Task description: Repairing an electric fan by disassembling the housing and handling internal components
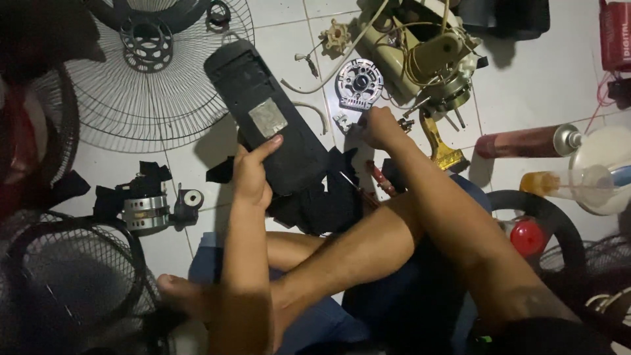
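Fingers [259, 150] of left hand [253, 174] clamp black fan housing [266, 115] over lap | right hand [378, 126] curled closed near small screws [342, 120] on floor [526, 85]; whether it holds anything cannot be told | progress: fan already dismantled, motor [430, 62], end plate [359, 83], wire guard [151, 92] spread out; reassembly not begun.

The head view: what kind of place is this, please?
Probably a home floor used for fan repair. The person sits on white tiles, the left hand holds a dark fan base cover, and a wire fan guard and an opened motor lie around.
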